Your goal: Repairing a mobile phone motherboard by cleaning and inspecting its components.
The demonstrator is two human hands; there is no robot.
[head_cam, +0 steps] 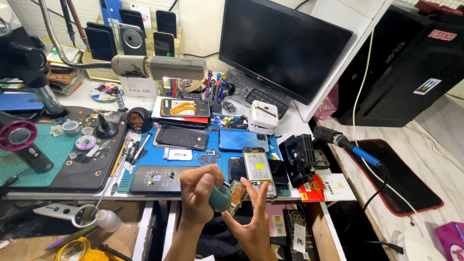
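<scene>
1. The screwdriver handle held by the left hand is teal.
2. The circuit board beside the right hand is brownish with metal parts.
3. The work mat on the table is blue.
4. The opened phone shows a silver battery with a yellow label.
5. The monitor is black.
6. The soldering iron has a blue grip.
7. The booklet is red, yellow and white.
8. The left-side mat is green.

Five phones are being held upright in one rack; one monitor, two hands and one blue mat are being shown.
</scene>
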